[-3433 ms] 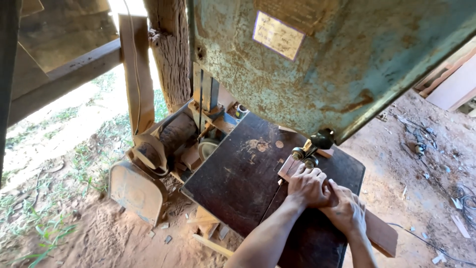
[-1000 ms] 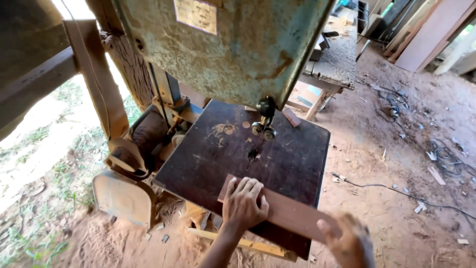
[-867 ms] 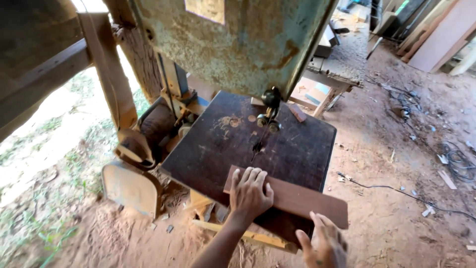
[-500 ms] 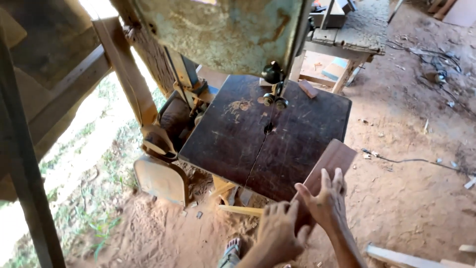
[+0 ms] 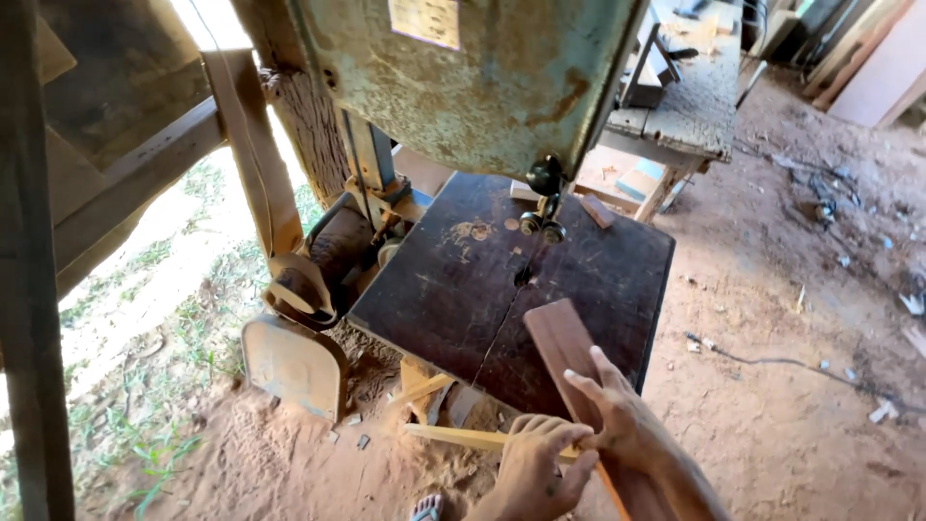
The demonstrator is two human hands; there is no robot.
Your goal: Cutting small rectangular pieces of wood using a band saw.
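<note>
While both hands (image 5: 579,453) grip board (image 5: 564,352), pale rectangular label (image 5: 424,19) tops saw.

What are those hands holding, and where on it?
Both hands, left hand and right hand, grip the near end of a flat reddish-brown wooden board.

left hand (image 5: 536,470) curled, right hand (image 5: 622,417) fingers extended

Woodworking shed — bandsaw (image 5: 482,87), sawdust floor (image 5: 772,405).
</note>
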